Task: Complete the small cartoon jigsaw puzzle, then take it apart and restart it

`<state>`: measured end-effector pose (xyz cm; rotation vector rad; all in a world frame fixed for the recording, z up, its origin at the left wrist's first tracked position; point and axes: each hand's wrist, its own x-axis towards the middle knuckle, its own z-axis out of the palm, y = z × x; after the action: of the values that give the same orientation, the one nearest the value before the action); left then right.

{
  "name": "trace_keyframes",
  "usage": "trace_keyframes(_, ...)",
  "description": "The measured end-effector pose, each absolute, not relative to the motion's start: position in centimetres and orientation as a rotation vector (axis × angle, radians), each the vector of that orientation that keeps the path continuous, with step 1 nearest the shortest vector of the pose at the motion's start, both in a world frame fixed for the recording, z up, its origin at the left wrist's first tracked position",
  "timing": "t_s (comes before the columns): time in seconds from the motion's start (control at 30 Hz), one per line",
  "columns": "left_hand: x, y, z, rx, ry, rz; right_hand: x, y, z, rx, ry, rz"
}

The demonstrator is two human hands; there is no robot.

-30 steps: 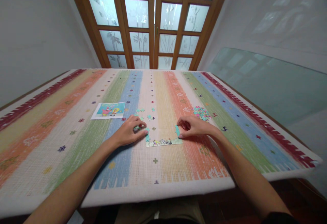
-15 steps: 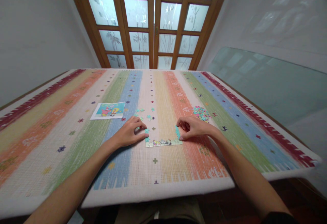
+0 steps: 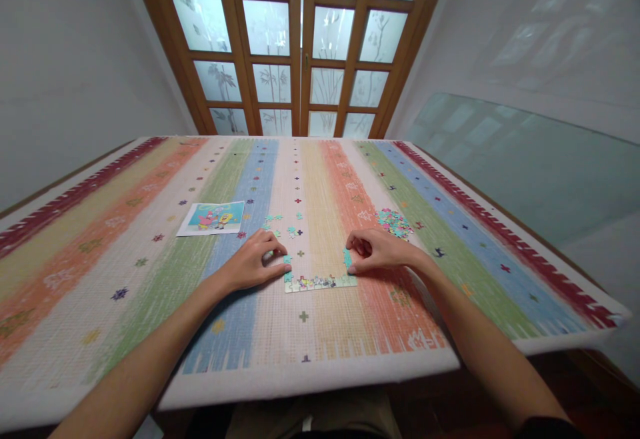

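My left hand (image 3: pixel 250 264) lies curled on the cloth with its fingertips pressed down at the left end of the puzzle border strip (image 3: pixel 320 282); whether a loose piece is pinched under them I cannot tell. My right hand (image 3: pixel 377 250) is bent over the strip's right end, thumb and forefinger closed on the teal piece (image 3: pixel 347 257) that stands up from that corner.

The striped tablecloth (image 3: pixel 150 259) covers the whole table, and the strip lies near me on its pale middle stripes, between my two hands and touching both. The reference picture (image 3: pixel 213 217) lies flat to the far left of my left hand, well apart from it. The pile of loose pieces (image 3: pixel 395 221) sits just beyond my right hand, to its far right. A few scattered teal pieces (image 3: pixel 287 224) lie just beyond my left fingertips.

The risk, as I judge it, is the strip itself: it is one thin row of joined pieces, and pressure from both ends could buckle it or pop a joint. The woven cloth could also let it slide or snag as I press. A careless sweep of my right wrist could scatter the pile.
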<state>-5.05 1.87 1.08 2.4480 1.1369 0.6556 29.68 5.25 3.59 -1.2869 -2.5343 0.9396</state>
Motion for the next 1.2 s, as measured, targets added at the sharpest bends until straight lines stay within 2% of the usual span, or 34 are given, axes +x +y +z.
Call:
trace_keyframes(0.43, -6.7, 3.3, 0.3, 2.534, 1.331, 0.857, 23.1, 6.1, 3.4, -1.353, -2.478, 0.587)
trace_keyframes(0.8, -8.8, 4.4, -0.2, 2.630, 1.575, 0.848, 15.9, 8.1, 2.2, -1.432, -2.441, 0.316)
trace_keyframes(1.03, -9.0, 4.5, -0.2, 2.678, 1.612, 0.767, 15.2, 8.5, 2.2, -1.455, -2.397, 0.376)
trace_keyframes(1.2, -9.2, 4.6, -0.1, 2.683, 1.508, 0.744, 15.1, 9.4, 2.6, -1.456, -2.307, 0.638)
